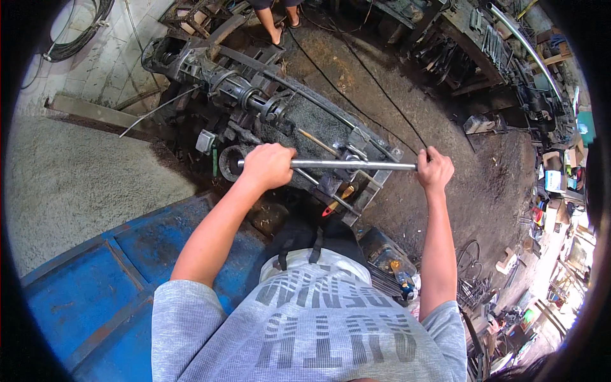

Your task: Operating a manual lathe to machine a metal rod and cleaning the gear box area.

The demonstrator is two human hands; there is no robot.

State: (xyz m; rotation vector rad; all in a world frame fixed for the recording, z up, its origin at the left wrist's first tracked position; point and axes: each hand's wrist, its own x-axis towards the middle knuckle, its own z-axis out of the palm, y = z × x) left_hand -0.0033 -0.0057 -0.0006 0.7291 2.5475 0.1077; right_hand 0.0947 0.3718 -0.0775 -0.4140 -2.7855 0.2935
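A long straight steel rod [356, 164] spans level in front of me, above an old, lathe-like machine [245, 92]. My left hand [269, 167] is closed around it near its left end, which pokes out past the fist. At the other end, my right hand [435, 169] is closed on the rod's tip. Under the rod lie the machine's rails and a bed heaped with grey metal shavings [305, 118]. A round handwheel [232, 163] sits just left of my left hand. A red-tipped paintbrush [338, 200] rests on the machine's near side.
A blue metal panel [95, 293] lies to my left, beside a rough concrete floor [83, 184]. Black cables [375, 83] trail over the dirty floor. Another person's feet [277, 35] stand beyond the machine. A bench with metal bars [471, 44] is at far right, clutter [554, 210] along the right.
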